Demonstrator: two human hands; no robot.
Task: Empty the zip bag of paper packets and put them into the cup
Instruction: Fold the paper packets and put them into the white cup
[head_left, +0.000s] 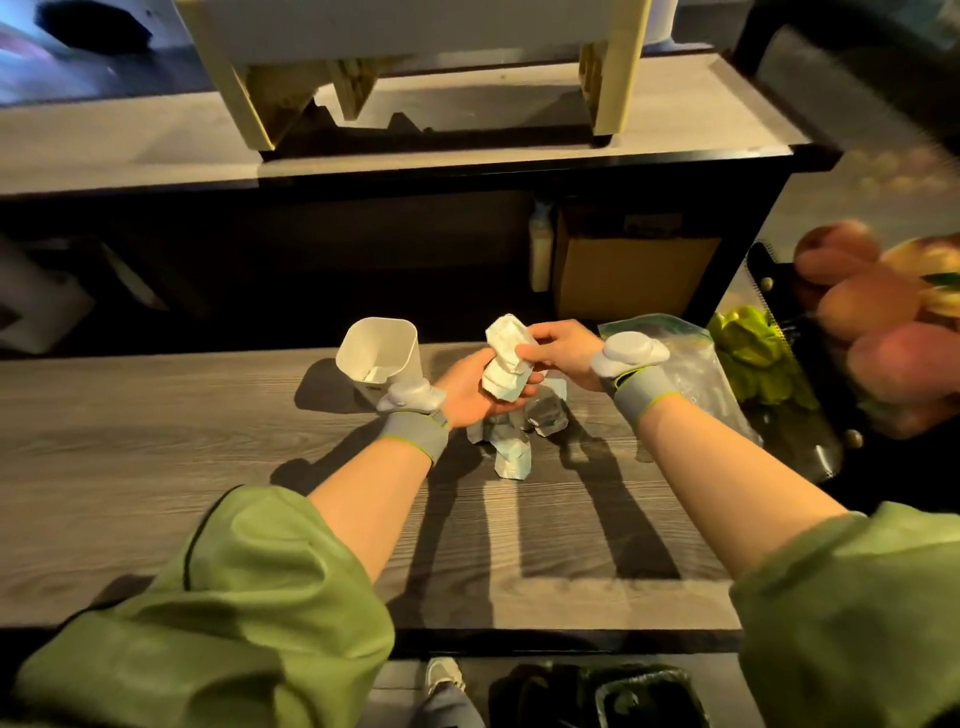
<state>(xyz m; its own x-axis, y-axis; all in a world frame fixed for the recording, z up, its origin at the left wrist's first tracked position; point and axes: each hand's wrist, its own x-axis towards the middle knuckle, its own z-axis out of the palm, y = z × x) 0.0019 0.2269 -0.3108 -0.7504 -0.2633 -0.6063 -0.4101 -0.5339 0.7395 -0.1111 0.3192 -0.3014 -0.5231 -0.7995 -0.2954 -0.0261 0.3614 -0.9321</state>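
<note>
Grey wood-grain counter (156, 467) bears cup (382, 353), loose packets (511, 452), zip bag (691, 364).

Matt wood-grain table (208, 467), crumpled paper packets (506, 364), smooth plastic cup (384, 348)

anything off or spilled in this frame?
Nothing spilled. Loose packets lie in a heap on the table rather than in the cup, which looks nearly empty. Both hands, left hand and right hand, hold a bundle. The bag lies flat at right.
</note>
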